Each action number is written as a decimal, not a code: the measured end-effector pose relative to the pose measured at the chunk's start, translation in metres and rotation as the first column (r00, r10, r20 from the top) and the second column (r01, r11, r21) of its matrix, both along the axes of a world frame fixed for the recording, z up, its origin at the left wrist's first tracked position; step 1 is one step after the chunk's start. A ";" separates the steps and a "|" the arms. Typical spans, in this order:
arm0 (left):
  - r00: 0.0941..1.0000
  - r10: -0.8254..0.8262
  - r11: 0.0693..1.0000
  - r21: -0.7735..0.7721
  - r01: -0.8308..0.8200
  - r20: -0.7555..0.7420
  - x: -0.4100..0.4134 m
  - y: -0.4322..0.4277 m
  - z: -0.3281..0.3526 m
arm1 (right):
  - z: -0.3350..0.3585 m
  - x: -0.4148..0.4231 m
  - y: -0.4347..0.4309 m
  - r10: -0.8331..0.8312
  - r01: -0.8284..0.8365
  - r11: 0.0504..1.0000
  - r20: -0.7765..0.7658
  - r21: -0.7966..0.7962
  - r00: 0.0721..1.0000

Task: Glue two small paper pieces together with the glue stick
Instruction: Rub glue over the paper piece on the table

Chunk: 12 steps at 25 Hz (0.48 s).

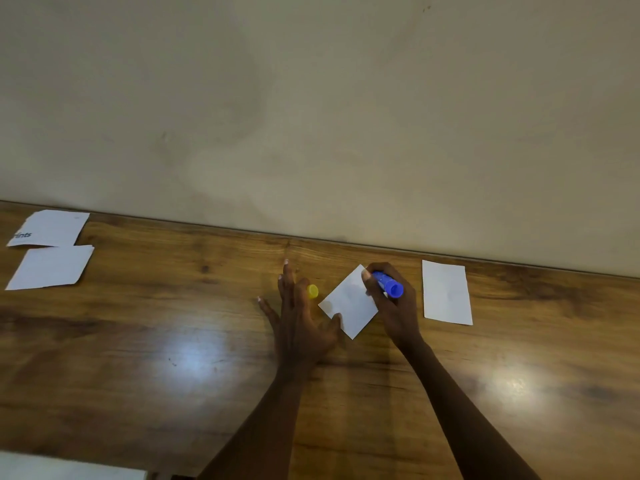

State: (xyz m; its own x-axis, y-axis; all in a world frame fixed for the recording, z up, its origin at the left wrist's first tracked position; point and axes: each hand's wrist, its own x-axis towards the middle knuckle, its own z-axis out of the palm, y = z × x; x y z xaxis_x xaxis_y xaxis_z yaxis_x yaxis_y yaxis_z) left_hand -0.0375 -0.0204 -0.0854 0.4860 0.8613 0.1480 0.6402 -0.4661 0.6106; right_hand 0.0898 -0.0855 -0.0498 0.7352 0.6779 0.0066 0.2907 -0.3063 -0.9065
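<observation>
A small white paper piece (348, 301) lies tilted on the wooden table (173, 341). My left hand (298, 317) rests flat beside it with fingers spread, its thumb pinning the paper's near-left edge. My right hand (393, 303) grips a blue glue stick (389, 284) and holds it tilted over the paper's right corner; the glue tip is hidden under the hand. The yellow cap (312, 291) lies on the table just behind my left hand. A second white paper piece (446, 292) lies flat to the right.
Two more white paper pieces lie at the far left, one with printed text (50, 228) and one blank (52, 267). A white sheet (65, 469) shows at the bottom left corner. A beige wall (311, 116) rises right behind the table's far edge.
</observation>
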 end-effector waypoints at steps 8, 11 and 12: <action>0.995 -0.003 1.000 -0.022 0.006 0.101 -0.001 0.000 0.004 | -0.009 -0.020 0.016 0.088 -0.095 0.995 -0.284 -0.010 0.955; 0.995 -0.004 1.000 -0.013 0.006 0.096 0.000 0.000 0.004 | -0.014 -0.023 0.015 0.086 -0.105 0.991 -0.221 -0.077 0.971; 0.996 -0.005 1.000 -0.017 0.006 0.093 -0.001 -0.001 0.003 | -0.015 -0.024 0.015 0.095 -0.117 0.988 -0.215 -0.096 0.972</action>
